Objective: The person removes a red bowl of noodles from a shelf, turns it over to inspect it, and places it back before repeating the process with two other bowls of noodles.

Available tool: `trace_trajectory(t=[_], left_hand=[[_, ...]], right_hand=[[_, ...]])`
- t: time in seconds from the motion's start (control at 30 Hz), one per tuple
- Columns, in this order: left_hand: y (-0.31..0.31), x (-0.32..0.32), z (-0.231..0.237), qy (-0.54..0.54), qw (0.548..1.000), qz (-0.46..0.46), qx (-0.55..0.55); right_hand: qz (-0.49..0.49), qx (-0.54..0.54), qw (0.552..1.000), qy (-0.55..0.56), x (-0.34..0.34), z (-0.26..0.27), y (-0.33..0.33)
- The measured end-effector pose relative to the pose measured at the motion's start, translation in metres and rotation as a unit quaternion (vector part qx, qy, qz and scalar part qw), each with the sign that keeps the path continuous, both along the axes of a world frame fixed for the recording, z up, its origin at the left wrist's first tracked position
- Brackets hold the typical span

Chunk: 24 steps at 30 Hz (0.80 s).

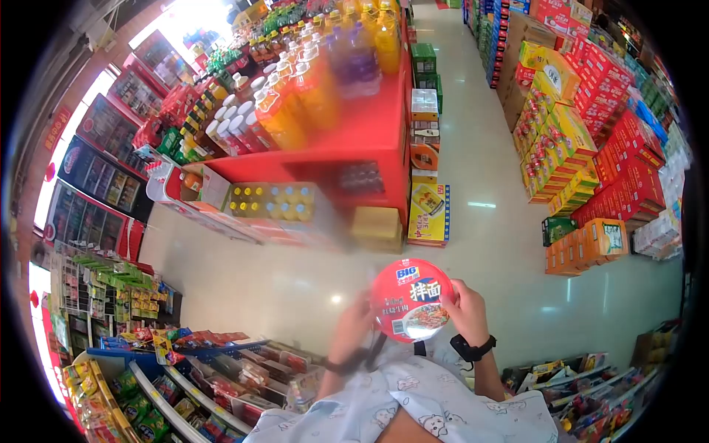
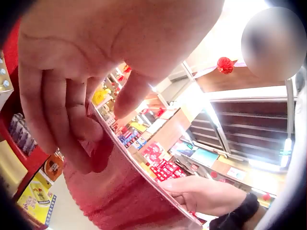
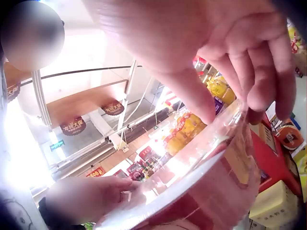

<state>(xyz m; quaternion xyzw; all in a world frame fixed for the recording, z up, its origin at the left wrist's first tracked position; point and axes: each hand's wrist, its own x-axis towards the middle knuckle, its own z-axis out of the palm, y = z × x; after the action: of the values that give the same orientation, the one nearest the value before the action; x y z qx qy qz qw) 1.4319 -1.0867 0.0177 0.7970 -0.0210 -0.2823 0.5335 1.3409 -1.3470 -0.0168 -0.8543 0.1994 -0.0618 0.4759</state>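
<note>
A round instant noodle bowl (image 1: pixel 410 299) with a red printed lid is held in front of the body at about waist height, lid turned up toward the head camera. My right hand (image 1: pixel 467 314) grips its right edge, thumb over the rim. In the right wrist view the fingers (image 3: pixel 263 81) of that hand lie along the bowl's outer wall. My left hand (image 1: pixel 356 321), blurred in the head view, holds the opposite edge. The left wrist view shows its fingers (image 2: pixel 81 129) curled against the reddish wall of the bowl, with the thumb on the lid side.
Ahead stands a red display counter (image 1: pixel 354 140) crowded with drink bottles (image 1: pixel 284 107). Cartons (image 1: pixel 273 207) line its base. Stacked boxes (image 1: pixel 561 140) flank the aisle floor (image 1: pixel 480 199) on the right. Snack shelves (image 1: pixel 199 376) are close by at lower left, and more goods (image 1: pixel 583 391) at lower right.
</note>
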Motion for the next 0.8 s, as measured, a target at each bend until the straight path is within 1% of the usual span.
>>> trace_trajectory(t=[0.07,0.13,0.2,0.23,0.33,0.37,0.4,0.43,0.47,0.5,0.57,0.6,0.7,0.8], left_hand=[[0.004,0.027,-0.02,-0.005,0.999,0.015,-0.039],[0.02,0.057,-0.056,-0.035,0.995,0.02,-0.086],[0.023,0.096,-0.079,-0.039,0.99,0.051,-0.128],[0.019,0.119,-0.078,-0.044,0.986,0.062,-0.151],[0.001,0.194,-0.055,-0.084,0.977,0.069,-0.185],[-0.003,0.219,-0.049,-0.158,0.973,0.047,-0.161],[-0.004,0.243,-0.043,-0.226,0.965,0.029,-0.132],[-0.003,0.263,-0.035,-0.289,0.952,0.012,-0.099],[-0.001,0.284,-0.026,-0.288,0.955,-0.022,-0.064],[-0.004,0.301,-0.018,-0.288,0.956,-0.013,-0.058],[-0.016,0.329,-0.006,-0.292,0.955,0.003,-0.047],[-0.023,0.342,-0.003,-0.285,0.957,0.018,-0.055],[-0.033,0.37,0.006,-0.253,0.963,0.024,-0.094],[-0.039,0.4,-0.005,-0.243,0.963,0.024,-0.11]], right_hand=[[0.002,0.014,0.999,0.033,0.036,0.008,-0.002],[0.0,0.023,0.999,0.048,0.074,0.014,0.001],[0.011,-0.024,0.997,-0.072,0.115,-0.002,0.002],[0.015,-0.049,0.989,-0.136,0.139,-0.003,0.002],[-0.007,-0.089,0.985,-0.144,0.212,0.011,-0.002],[-0.009,-0.098,0.985,-0.145,0.234,0.016,-0.003],[-0.021,-0.078,0.985,-0.155,0.255,0.03,0.001],[-0.021,-0.091,0.981,-0.172,0.275,0.034,0.001],[-0.019,-0.102,0.977,-0.187,0.295,0.037,0.002],[-0.017,-0.112,0.972,-0.204,0.314,0.04,0.002],[-0.036,-0.101,0.977,-0.185,0.346,0.046,0.002],[-0.041,-0.102,0.976,-0.186,0.361,0.046,0.001],[-0.052,-0.084,0.978,-0.184,0.398,0.04,-0.005],[-0.046,-0.058,0.981,-0.18,0.429,0.021,-0.016]])
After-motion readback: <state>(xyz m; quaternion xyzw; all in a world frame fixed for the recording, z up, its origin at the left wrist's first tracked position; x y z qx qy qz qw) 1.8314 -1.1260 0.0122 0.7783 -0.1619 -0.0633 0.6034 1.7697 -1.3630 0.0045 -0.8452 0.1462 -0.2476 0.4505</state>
